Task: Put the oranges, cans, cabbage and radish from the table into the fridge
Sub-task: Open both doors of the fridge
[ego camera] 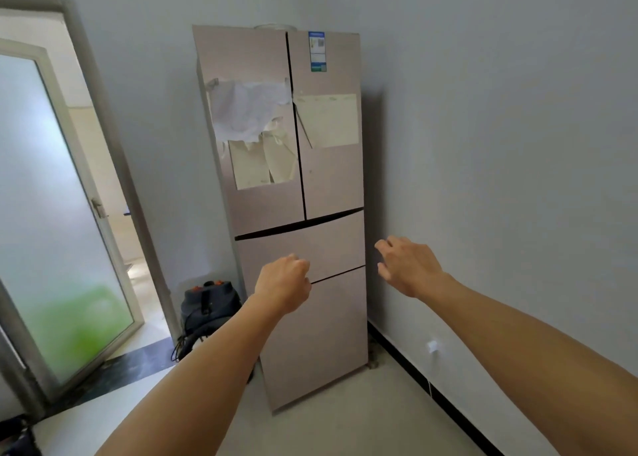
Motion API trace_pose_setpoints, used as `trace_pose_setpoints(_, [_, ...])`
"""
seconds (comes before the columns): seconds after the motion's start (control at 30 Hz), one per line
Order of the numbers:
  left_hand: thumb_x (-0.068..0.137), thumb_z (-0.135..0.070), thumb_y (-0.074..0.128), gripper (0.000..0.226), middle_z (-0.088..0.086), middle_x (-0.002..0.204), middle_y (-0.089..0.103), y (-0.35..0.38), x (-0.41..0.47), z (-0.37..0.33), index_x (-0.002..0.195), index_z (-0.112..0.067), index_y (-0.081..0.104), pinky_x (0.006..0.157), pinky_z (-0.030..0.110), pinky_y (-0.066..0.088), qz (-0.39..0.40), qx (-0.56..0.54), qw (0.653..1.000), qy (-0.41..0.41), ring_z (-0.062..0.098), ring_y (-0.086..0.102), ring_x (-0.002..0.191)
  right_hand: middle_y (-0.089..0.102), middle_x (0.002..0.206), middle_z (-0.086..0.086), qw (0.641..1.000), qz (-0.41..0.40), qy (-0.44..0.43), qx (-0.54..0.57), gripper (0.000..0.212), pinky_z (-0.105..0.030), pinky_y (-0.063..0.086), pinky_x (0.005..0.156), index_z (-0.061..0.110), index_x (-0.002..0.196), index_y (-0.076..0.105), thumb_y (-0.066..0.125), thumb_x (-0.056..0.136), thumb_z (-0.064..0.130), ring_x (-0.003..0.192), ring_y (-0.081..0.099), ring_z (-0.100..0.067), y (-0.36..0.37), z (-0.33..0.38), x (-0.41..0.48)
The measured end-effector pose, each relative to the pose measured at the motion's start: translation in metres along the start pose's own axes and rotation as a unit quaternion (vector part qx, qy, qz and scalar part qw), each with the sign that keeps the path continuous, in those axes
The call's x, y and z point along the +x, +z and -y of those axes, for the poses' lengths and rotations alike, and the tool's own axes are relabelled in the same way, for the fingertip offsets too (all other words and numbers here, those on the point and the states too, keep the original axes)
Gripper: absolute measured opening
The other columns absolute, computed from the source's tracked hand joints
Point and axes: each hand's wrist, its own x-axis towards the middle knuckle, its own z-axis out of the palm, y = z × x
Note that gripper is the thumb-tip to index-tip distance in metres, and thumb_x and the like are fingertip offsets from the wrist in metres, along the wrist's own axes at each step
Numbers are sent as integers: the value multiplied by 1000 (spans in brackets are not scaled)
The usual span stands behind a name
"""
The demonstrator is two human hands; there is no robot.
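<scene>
A tall pinkish-beige fridge stands against the wall with two upper doors and two drawers, all closed. Torn paper and protective film are stuck to its upper doors. My left hand is raised before the upper drawer with its fingers curled and nothing in it. My right hand hovers by the fridge's right edge at drawer height, fingers loosely bent and empty. No oranges, cans, cabbage, radish or table are in view.
A dark vacuum-like machine with cables sits on the floor left of the fridge. A frosted glass door stands open at the left. The wall runs close along the fridge's right side.
</scene>
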Motion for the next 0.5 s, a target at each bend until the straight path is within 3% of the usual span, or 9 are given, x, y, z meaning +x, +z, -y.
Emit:
trace_pose_setpoints(0.3, [95,-24,43,26,7,112,58,89,155,56,111,-11,59,78,41,51,10,13,1000,0,29,58,95,54,115,-6,1000,22,10,18,34,-37,50,75,14,125,49,42,98,33,98,57,-25,112,-31,157])
trace_pose_setpoints(0.5, [95,-23,41,24,6,111,55,128,264,92,110,-12,57,77,35,42,-4,29,1000,3,26,53,97,55,122,-6,997,44,7,65,38,-40,51,80,16,128,47,42,97,38,104,58,-26,187,-53,275])
